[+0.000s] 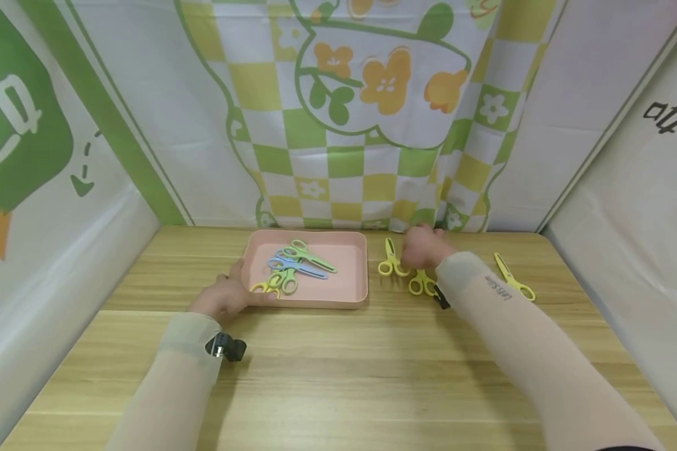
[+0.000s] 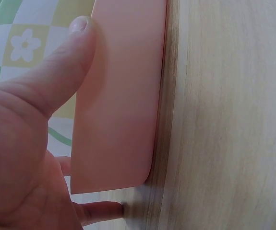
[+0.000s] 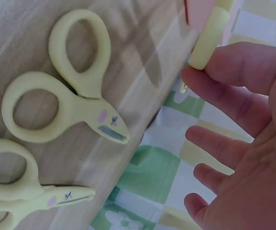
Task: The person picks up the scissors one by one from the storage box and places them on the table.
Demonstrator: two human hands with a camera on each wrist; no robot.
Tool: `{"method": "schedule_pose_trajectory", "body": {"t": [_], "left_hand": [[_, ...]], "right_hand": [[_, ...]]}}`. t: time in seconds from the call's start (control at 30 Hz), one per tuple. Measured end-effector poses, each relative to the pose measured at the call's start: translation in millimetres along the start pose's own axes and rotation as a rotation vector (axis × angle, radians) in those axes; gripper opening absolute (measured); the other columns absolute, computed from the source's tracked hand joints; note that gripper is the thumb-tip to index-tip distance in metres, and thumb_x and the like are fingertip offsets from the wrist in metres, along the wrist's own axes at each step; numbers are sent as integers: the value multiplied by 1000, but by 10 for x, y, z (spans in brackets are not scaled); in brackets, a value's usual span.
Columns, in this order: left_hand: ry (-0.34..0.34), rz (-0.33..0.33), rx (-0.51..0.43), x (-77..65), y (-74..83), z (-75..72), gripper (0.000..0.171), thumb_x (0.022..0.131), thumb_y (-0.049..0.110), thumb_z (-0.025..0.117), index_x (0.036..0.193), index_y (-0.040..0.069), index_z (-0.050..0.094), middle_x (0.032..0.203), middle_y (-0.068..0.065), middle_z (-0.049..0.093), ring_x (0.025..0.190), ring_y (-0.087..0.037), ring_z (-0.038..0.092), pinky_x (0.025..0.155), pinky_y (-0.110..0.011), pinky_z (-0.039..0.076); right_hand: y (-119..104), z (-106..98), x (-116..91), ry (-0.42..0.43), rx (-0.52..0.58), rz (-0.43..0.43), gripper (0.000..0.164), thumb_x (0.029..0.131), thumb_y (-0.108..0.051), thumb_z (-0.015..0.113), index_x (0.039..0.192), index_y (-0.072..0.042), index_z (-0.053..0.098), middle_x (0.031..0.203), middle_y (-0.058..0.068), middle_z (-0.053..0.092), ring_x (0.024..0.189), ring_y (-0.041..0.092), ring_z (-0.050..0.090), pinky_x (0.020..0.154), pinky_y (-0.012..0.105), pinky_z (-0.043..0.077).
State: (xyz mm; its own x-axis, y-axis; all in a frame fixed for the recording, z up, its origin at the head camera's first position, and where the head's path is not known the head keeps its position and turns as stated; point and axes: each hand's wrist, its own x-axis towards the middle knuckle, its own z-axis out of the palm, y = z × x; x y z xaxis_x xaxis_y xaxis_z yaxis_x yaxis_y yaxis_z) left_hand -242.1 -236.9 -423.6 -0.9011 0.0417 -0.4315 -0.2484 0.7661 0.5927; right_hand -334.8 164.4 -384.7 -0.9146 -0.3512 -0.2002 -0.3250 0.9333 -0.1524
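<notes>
A pink tray [image 1: 341,275] holds several safety scissors: green ones [image 1: 316,258], a blue pair [image 1: 299,266] and a yellow pair whose handle shows at the front left. My left hand [image 1: 225,297] rests at the tray's front left corner, its thumb [image 2: 66,67] extended along the front wall and fingers at the left side. My right hand [image 1: 423,246] pinches a pair of yellow scissors [image 1: 391,258] between thumb and index finger, just right of the tray. Close by it, another yellow pair of scissors [image 1: 422,284] lies on the table.
One more yellow pair of scissors [image 1: 513,279] lies farther right on the wooden table [image 1: 338,376]. Behind the table's far edge hangs a checked, flowered cloth [image 1: 304,169]. White printed panels [image 1: 643,219] stand at both sides.
</notes>
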Motion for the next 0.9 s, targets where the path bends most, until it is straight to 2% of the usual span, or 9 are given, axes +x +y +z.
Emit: {"method": "schedule_pose_trajectory", "body": {"t": [0.17,0.27,0.4,0.6,0.73,0.83,0.9], "left_hand": [[5,1,24,12,-4,2,136,76,66,75,156,8,-19,151,-45,-11,137,-65,2,105,-74,14],[5,1,28,6,4,4,136,77,67,74,156,8,-19,151,-45,-11,137,-65,2,104,-75,14],[8,1,30,7,2,5,136,76,67,74,156,8,-19,151,-45,-10,136,-66,3,104,-75,14],[13,7,17,-18,16,-1,138,74,68,76,156,8,-17,151,-45,-9,137,-65,3,105,-74,14],[11,6,7,-29,26,-4,139,73,68,76,156,8,-17,152,-44,-10,138,-64,2,106,-73,13],[7,3,10,-24,16,-6,138,74,68,76,156,8,-18,151,-45,-11,137,-64,1,105,-74,13],[9,5,17,-15,8,-5,137,75,67,75,156,7,-18,151,-45,-11,137,-65,2,105,-74,14]], "right_hand": [[-40,98,12,-23,11,14,14,70,-13,66,57,-14,59,94,5,69,140,48,25,103,72,15],[-66,140,1,-42,-3,19,16,71,-16,68,57,-14,60,88,3,68,139,49,27,103,73,13],[-101,177,-18,-41,-35,22,14,72,-18,69,60,-15,63,103,6,71,138,47,30,102,73,14],[-128,225,-23,-35,-77,6,14,73,-15,65,60,-15,62,89,2,71,141,46,28,100,70,21],[-130,236,-16,-35,-79,13,15,76,-15,62,62,-15,59,97,5,70,141,46,27,102,70,20],[-148,216,-17,-14,-82,37,22,82,-24,65,63,-14,60,107,13,69,132,46,41,101,70,21],[-170,205,-14,0,-88,51,30,86,-35,68,65,-14,61,104,14,68,118,42,53,99,69,27]]}}
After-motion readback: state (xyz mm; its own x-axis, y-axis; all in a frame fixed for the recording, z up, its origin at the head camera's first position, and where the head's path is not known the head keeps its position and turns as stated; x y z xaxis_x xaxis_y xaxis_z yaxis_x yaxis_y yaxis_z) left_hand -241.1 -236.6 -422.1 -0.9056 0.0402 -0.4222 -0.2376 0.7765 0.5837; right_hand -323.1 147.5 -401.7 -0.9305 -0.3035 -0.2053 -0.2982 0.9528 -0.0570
